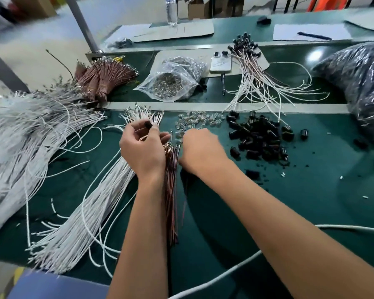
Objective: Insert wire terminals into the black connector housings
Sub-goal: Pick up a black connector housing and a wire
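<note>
1. Left hand (141,147) raised off the green surface (300,212), fingers curled; grip pinched on one black connector housing (148,125) between thumb and fingertips, a white wire apparently running from it back under the palm.
2. Right hand (200,151) knuckles-up, down at the terminal ends of the brown wire bundle (171,190), just right of the left grip. Fingers curled under and hidden; cannot tell whether anything is pinched.
3. Just beyond the left grip: fanned terminal ends of the white wire bundle (91,212), the bundle itself trailing back toward the near left.
4. Right of the right grip: loose pile of black connector housings (259,139), still many. Beyond that grip: scatter of clear small parts (194,120).
5. Far beyond both grips: batch of finished leads (253,67), white and brown wires already seated in black housings, fanned out beside a phone (221,62).
6. Also far: bag of metal parts (173,80), tied brown wire bunches (104,76); a large heap of white wires (20,126) far left; a big plastic sack (358,83) far right.
7. Judgement on progress: early to middle. One modest batch done; much larger stock of wires and housings untouched. Present unit looks half-built, brown wire likely next into the held housing.
</note>
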